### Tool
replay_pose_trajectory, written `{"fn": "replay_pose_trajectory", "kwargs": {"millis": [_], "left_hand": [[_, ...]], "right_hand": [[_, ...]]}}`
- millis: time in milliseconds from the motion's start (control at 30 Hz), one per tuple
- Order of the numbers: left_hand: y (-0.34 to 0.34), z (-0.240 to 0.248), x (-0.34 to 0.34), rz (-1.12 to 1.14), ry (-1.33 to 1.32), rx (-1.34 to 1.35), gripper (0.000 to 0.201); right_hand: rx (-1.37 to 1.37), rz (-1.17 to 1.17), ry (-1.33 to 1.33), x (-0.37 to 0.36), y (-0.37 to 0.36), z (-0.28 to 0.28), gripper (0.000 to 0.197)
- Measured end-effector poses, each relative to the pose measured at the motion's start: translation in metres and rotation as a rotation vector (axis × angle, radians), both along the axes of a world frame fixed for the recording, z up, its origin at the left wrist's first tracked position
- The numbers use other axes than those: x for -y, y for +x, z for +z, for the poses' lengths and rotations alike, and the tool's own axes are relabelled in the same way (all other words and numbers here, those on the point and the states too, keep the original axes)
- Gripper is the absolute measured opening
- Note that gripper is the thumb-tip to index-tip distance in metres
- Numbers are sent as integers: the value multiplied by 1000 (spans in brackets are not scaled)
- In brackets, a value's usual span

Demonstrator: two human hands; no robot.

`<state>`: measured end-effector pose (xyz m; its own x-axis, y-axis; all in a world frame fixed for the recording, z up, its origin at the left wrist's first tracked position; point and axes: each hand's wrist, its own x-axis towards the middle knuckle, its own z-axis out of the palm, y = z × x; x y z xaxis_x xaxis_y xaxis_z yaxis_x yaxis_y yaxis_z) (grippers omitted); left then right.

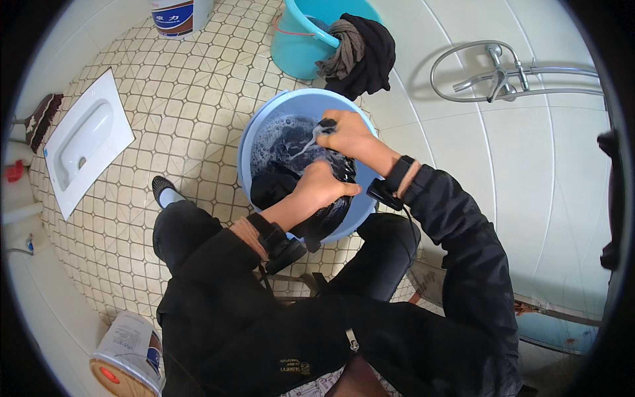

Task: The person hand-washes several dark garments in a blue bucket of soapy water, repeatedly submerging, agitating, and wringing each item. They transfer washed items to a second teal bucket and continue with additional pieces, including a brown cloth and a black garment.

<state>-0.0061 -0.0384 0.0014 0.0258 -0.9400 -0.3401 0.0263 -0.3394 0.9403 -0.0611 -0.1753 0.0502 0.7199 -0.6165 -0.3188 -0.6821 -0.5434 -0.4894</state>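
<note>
A light blue basin (pixel 245 149) stands on the floor in front of my knees, with sudsy water (pixel 270 137) inside. My left hand (pixel 316 188) is closed on a wet black garment (pixel 325 221) at the basin's near side. Farther back, my right hand (pixel 349 136) grips a bunched part of the same dark cloth, its fingers curled round it. White foam clings to the cloth by the right fingers. Part of the garment lies in the water to the left of my left hand; its kind is hard to make out.
A turquoise bucket (pixel 291 49) stands behind the basin, with dark and grey-brown clothes (pixel 360 56) over its rim. A squat toilet (pixel 86 145) is on the left. White pails (pixel 182 16) stand far left and near left. A shower mixer (pixel 501 83) is on the right wall.
</note>
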Motion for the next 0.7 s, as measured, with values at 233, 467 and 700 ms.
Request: {"fn": "replay_pose_trajectory", "kwargs": {"millis": [233,467,700], "left_hand": [[-21,11,-17,-25,94,181,82],[-15,20,-21,-71,170,189,93],[6,3,-1,-146,302,82,83]], "right_hand": [[-470,53,-173,-23,6,-7,60],[-457,80,-82,-19,7,-17,57],[-412,64,300,10,11,-30,60]]}}
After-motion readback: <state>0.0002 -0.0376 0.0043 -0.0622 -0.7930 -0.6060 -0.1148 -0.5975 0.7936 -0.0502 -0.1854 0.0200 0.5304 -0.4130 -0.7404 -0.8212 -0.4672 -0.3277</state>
